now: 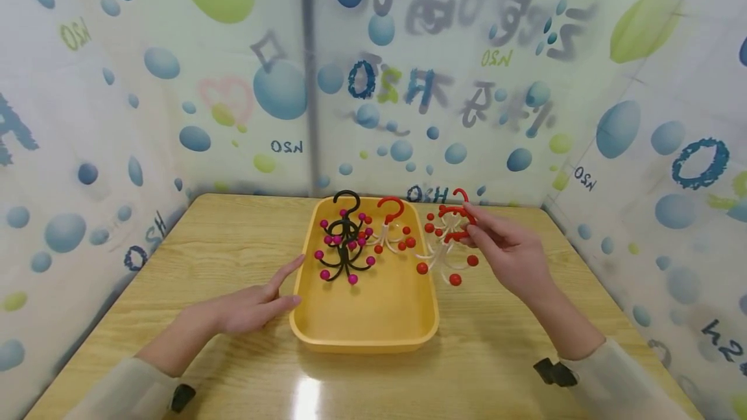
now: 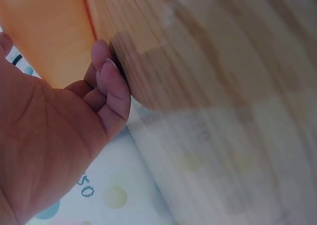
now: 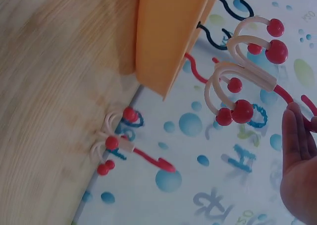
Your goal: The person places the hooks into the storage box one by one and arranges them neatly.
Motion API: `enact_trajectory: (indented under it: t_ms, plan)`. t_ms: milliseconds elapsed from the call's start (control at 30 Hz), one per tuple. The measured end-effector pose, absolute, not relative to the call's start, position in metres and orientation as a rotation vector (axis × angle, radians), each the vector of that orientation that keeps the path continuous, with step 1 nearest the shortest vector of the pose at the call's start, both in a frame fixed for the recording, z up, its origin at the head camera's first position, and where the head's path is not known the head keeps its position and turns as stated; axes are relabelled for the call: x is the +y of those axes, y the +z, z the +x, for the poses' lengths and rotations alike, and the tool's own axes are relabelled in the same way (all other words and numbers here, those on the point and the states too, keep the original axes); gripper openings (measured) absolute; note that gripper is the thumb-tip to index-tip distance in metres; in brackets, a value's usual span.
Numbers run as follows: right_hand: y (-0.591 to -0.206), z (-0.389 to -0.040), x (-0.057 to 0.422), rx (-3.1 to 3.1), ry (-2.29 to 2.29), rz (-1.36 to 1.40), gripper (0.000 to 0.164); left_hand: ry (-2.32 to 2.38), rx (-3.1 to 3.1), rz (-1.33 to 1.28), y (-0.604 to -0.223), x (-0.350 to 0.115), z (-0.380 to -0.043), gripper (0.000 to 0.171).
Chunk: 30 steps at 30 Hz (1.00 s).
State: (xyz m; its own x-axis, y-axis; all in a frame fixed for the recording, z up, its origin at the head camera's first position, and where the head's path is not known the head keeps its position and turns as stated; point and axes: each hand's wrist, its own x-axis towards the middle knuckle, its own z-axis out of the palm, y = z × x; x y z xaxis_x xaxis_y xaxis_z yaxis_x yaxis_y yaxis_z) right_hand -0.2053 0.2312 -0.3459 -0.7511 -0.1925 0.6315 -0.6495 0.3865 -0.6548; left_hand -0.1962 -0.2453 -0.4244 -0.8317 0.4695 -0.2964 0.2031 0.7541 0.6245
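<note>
My right hand [image 1: 513,251] pinches the red hook of a multi-arm hook hanger [image 3: 255,76], whose white arms end in red balls. It hangs just outside the right side of a yellow tray [image 1: 373,340]. Behind it on the table stands a second red-and-white hook hanger [image 3: 119,141]. Inside the tray, toward the back, are two black hook hangers with magenta balls, the nearer one [image 1: 344,258] partly covering the other, and one more red-and-white hanger [image 1: 385,233]. My left hand [image 1: 251,306] lies at the tray's left side, index fingertip and thumb at the rim, other fingers bent under.
The tray stands on a wood-grain table [image 1: 233,232]. Fabric walls [image 1: 233,83] printed with blue and green spots and letters enclose the table at the back and both sides. Light reflects off the table's front part.
</note>
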Motion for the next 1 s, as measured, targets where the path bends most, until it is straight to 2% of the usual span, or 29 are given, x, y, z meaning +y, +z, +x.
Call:
enact_trajectory:
  t_ms: [533,1000]
  plan:
    - [-0.367,-0.233,0.170,-2.385,1.407,0.778,0.040,0.830,2.518,0.516,-0.423,-0.243,-0.196,0.083]
    - [-0.382,-0.254,0.148,-2.516,1.434,0.830,0.038,0.820,2.521,0.504,-0.426,-0.245,-0.196,0.083]
